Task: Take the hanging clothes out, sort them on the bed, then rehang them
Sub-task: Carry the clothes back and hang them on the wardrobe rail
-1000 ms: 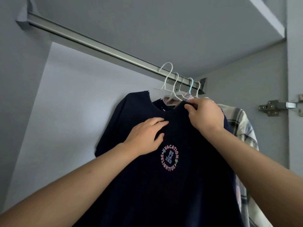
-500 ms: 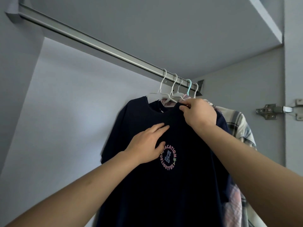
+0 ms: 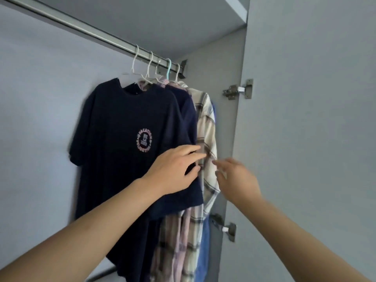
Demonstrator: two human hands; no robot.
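Observation:
A dark navy T-shirt [image 3: 122,123] with a round pink print hangs on a white hanger [image 3: 135,64] from the metal rail [image 3: 85,29]. Behind it hang a second navy shirt [image 3: 188,110], a cream plaid shirt [image 3: 207,123] and a pinkish plaid shirt [image 3: 175,247], packed at the rail's right end. My left hand [image 3: 175,169] lies with loose fingers against the navy shirts' right edge, its fingertips at the cream plaid shirt. My right hand [image 3: 236,178] hovers just right of the plaid shirt, fingers loosely bent, holding nothing.
The wardrobe's grey back wall [image 3: 40,98] lies left of the clothes. The open door [image 3: 315,119] stands at the right with two metal hinges [image 3: 238,92] [image 3: 225,226]. A shelf [image 3: 234,9] runs overhead. A blue garment [image 3: 205,255] hangs at the far right.
Both hands have dropped from the navy T-shirt's collar and chest to waist height at the clothes' right edge. My right hand let go of the collar. The view has pulled back and turned right.

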